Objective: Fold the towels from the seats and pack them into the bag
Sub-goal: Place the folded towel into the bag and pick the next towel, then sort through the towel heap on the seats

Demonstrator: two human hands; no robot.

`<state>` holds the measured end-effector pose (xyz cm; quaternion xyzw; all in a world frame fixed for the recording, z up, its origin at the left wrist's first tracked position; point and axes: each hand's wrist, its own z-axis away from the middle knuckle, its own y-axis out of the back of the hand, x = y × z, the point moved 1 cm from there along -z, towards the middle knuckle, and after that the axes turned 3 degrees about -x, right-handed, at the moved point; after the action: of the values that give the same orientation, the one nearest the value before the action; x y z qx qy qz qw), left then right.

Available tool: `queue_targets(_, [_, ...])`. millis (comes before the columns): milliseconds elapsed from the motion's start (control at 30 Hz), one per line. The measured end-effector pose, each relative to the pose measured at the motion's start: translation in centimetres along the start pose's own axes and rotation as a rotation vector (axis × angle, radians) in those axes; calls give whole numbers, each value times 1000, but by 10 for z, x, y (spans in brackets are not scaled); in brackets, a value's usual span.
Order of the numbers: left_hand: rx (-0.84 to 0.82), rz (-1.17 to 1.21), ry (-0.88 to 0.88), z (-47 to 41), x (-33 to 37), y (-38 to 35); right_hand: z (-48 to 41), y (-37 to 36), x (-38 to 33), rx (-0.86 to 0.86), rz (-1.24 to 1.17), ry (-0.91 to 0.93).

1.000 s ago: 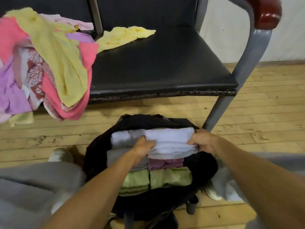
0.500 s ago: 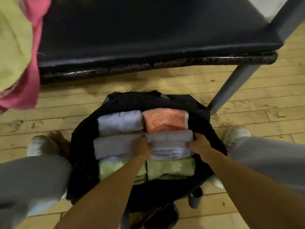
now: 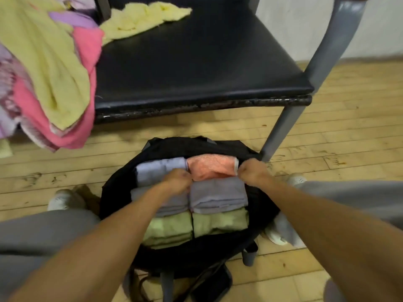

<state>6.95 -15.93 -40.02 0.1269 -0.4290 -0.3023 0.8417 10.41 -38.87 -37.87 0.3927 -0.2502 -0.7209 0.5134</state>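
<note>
An open black bag (image 3: 117, 192) stands on the floor between my feet. Folded towels fill it in rows: lavender (image 3: 159, 168) and orange (image 3: 209, 168) at the far side, a lavender towel (image 3: 218, 196) in the middle, green ones (image 3: 218, 221) nearest me. My left hand (image 3: 179, 179) and my right hand (image 3: 250, 171) are curled at the far corners of the middle lavender towel, where it meets the orange one. Unfolded towels lie heaped (image 3: 54, 73) on the left seat, and a yellow towel (image 3: 141, 20) lies on the black seat (image 3: 196, 66).
The seat's grey metal leg (image 3: 281, 131) comes down just right of the bag. My grey-trousered knees and white shoes (image 3: 58, 200) flank the bag. The floor is wooden planks. A bag strap (image 3: 168, 286) trails toward me.
The lavender towel went down into the bag's middle row. My hands slid from its sides to its far corners. The view swung down and then back up.
</note>
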Motion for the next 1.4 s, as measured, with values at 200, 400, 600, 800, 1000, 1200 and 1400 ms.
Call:
queue_targets(200, [-42,74,-193,79,57,77,54,65,-81,112,-261,230])
queue_targets(400, [149,85,-350,159,72,164,107,116,-175,211,-289,485])
queue_targets(600, [454,145,-351,198,45,242,115,114,-258,197,-347,614])
queue_targets(800, [671,203,-360,208,33,284,94,80,-321,170,-467,648])
queue_targets(1000, [720,226,-327,207,22,291,81,53,-355,312,-144,635])
queue_targets(1200, [695,343,-328,199,24,283,83,56,-357,427,6,635])
queue_targets(1400, [689,407,-335,192,37,279,89,98,-330,431,-298,626])
